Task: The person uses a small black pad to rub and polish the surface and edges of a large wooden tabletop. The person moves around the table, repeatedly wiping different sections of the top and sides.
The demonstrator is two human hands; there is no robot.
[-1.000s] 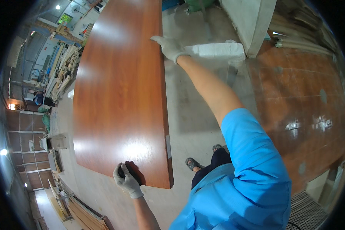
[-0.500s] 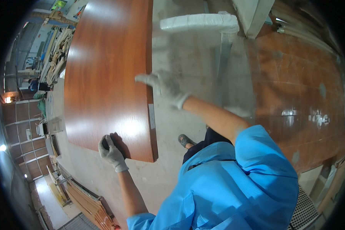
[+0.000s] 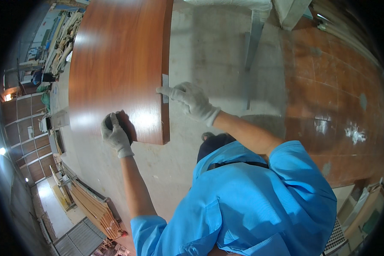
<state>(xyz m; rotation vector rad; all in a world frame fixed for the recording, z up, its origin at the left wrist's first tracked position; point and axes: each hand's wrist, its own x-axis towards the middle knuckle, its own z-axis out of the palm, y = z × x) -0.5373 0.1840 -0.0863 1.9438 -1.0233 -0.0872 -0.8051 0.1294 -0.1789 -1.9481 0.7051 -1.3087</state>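
Note:
A long reddish-brown wooden panel (image 3: 115, 72) with a glossy top stretches away in front of me. My left hand (image 3: 117, 132), in a grey-white glove with dark fingertips, grips its near edge, left of the near right corner. The fingers under the panel are hidden. My right hand (image 3: 190, 100), gloved alike, is beside the panel's right side. One finger stretches out to the top edge by a whitish label (image 3: 165, 87), while the others are partly bent. No held object shows in it.
A padded white support on a metal leg (image 3: 254, 47) stands ahead right. Brown sheeting (image 3: 328, 98) covers the area on the right. Stacked boards (image 3: 94, 209) lie at lower left, and long strips of material (image 3: 62, 47) are piled at far left. Grey concrete floor (image 3: 217, 55) lies between.
My view has shifted, so the panel's near edge sits higher in the picture. My right hand has moved nearer along the panel's side to the label. My left hand stays on the near edge.

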